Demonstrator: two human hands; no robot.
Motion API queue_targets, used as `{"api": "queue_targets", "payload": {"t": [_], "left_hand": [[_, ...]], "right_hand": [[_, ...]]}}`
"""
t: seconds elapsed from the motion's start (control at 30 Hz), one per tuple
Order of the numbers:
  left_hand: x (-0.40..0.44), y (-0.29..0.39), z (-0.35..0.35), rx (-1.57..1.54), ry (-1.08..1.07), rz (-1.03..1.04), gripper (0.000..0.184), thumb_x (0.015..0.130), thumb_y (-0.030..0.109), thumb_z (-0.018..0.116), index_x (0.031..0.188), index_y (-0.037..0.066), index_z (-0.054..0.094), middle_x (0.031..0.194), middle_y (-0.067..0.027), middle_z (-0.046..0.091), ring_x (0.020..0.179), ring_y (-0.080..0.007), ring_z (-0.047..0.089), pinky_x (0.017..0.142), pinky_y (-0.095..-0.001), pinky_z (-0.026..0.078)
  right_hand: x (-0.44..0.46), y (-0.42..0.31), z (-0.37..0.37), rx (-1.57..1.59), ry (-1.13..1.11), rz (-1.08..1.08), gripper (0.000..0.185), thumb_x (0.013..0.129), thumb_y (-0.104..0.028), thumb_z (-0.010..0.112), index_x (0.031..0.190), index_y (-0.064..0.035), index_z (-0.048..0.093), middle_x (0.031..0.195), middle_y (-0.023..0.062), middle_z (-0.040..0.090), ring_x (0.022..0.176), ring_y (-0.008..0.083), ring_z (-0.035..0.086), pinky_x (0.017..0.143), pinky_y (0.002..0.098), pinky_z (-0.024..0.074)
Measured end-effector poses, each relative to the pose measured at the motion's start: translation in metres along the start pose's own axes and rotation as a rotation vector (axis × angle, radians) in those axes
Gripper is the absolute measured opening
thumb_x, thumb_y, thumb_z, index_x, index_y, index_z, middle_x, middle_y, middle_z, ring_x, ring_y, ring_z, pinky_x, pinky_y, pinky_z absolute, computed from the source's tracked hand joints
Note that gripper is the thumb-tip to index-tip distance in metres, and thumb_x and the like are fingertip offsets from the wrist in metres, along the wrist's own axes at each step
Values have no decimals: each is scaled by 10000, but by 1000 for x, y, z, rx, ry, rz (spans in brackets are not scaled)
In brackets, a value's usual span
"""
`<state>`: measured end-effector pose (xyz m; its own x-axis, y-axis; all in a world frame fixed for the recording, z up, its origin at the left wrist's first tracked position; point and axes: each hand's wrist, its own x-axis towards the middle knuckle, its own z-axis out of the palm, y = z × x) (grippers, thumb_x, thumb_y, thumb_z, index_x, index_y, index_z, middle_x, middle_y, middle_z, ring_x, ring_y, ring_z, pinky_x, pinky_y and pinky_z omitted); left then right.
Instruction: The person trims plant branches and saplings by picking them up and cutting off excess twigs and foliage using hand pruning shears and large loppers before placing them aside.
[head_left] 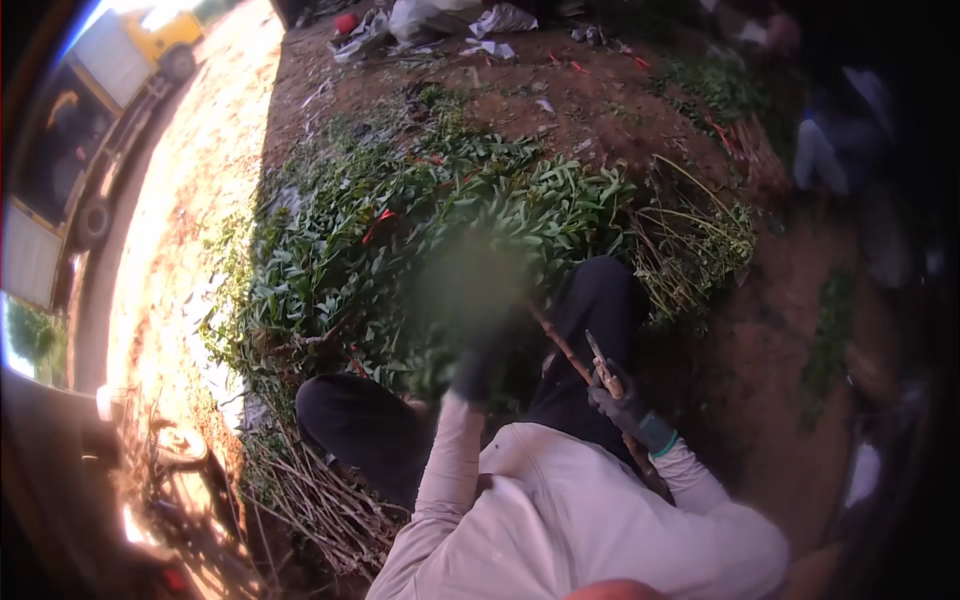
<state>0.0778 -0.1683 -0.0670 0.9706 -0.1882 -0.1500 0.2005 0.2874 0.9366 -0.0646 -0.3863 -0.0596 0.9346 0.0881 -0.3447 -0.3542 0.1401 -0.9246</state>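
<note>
My left hand (480, 372), in a dark glove, reaches forward over the leafy green branches (340, 260) between my knees. A blurred greenish patch hides its fingers, so I cannot tell what it holds. My right hand (622, 402), in a grey glove with a green cuff edge, is closed on a small cutting tool (600, 362) with a narrow metal tip pointing forward. A brown woody stem (562, 342) slants from beside the blurred patch back past my right hand toward my lap. Whether the right hand also grips this stem is unclear.
A bundle of cut stems (320, 500) lies by my left knee. Thin-leaved branches (695, 235) lie beyond my right knee. Plastic sheets (430, 18) are on the ground ahead. A truck (120, 70) stands at the left. Part of another person (830, 140) shows dimly at the right.
</note>
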Motion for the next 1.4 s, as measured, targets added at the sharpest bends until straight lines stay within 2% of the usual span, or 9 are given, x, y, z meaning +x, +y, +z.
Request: {"api": "queue_targets", "payload": {"t": [0.13, 0.23, 0.33, 0.37, 0.47, 0.63, 0.77, 1.2, 1.4], "left_hand": [[31, -124, -63, 456, -27, 373, 251, 899, 197, 493, 1098, 45, 491, 800, 18, 551, 677, -92, 528, 582, -243, 437], [22, -62, -21, 432, -153, 311, 175, 909, 209, 476, 993, 63, 524, 815, 4, 553, 689, -93, 524, 591, -248, 442], [22, -74, -7, -20, -208, 230, 178, 922, 248, 456, 959, 89, 527, 752, 11, 535, 615, -92, 487, 546, -230, 411], [9, -53, 16, -826, -296, -79, 199, 925, 266, 449, 974, 90, 531, 765, 2, 541, 605, -99, 483, 533, -228, 402], [-5, -30, 72, -766, 115, -269, 267, 941, 326, 389, 963, 84, 500, 796, -35, 521, 806, -167, 531, 760, -290, 455], [2, -55, 80, -788, -184, -192, 238, 943, 188, 372, 1114, 41, 447, 1071, -96, 521, 995, -213, 515, 877, -363, 437], [2, -68, 84, -347, -76, -35, 292, 950, 335, 341, 1056, 117, 503, 1000, -30, 558, 928, -182, 526, 814, -346, 425], [10, -86, 90, -622, -38, -175, 278, 933, 331, 380, 733, 170, 486, 587, 67, 463, 507, -71, 454, 470, -229, 376], [-9, -84, 100, -92, -67, 9, 223, 925, 247, 407, 783, 109, 509, 547, 65, 441, 491, -42, 420, 466, -199, 351]], "right_hand": [[5, 30, -15, 264, -118, 35, 424, 783, -25, 552, 1189, -122, 477, 743, -32, 501, 604, 55, 463, 530, 195, 379], [-7, -6, 6, 33, 7, -66, 355, 779, 10, 550, 1106, -103, 473, 698, -15, 489, 597, 62, 480, 510, 208, 397], [-11, -8, 6, 85, 35, -60, 306, 784, 1, 538, 1068, -93, 474, 680, -5, 488, 581, 63, 471, 512, 205, 394], [-11, -4, 2, 89, 62, -84, 306, 784, 1, 538, 1068, -93, 474, 680, -5, 488, 581, 63, 471, 512, 205, 394], [-4, 21, -20, 45, 17, 17, 461, 811, -57, 549, 1248, -119, 416, 760, -33, 457, 612, 47, 464, 481, 188, 384], [-6, 31, -35, 141, 50, -26, 434, 811, -57, 550, 1222, -112, 419, 748, -27, 460, 607, 50, 464, 483, 190, 386], [-9, 28, -38, 205, 57, -53, 413, 811, -57, 551, 1200, -106, 422, 739, -23, 462, 602, 53, 464, 485, 192, 387], [-2, 27, -48, 255, 28, -50, 345, 811, -56, 554, 1131, -88, 430, 708, -7, 469, 588, 61, 463, 490, 198, 391], [1, 26, -50, 269, 10, -55, 314, 811, -56, 555, 1099, -79, 434, 694, 0, 472, 582, 65, 463, 492, 200, 393]]}}
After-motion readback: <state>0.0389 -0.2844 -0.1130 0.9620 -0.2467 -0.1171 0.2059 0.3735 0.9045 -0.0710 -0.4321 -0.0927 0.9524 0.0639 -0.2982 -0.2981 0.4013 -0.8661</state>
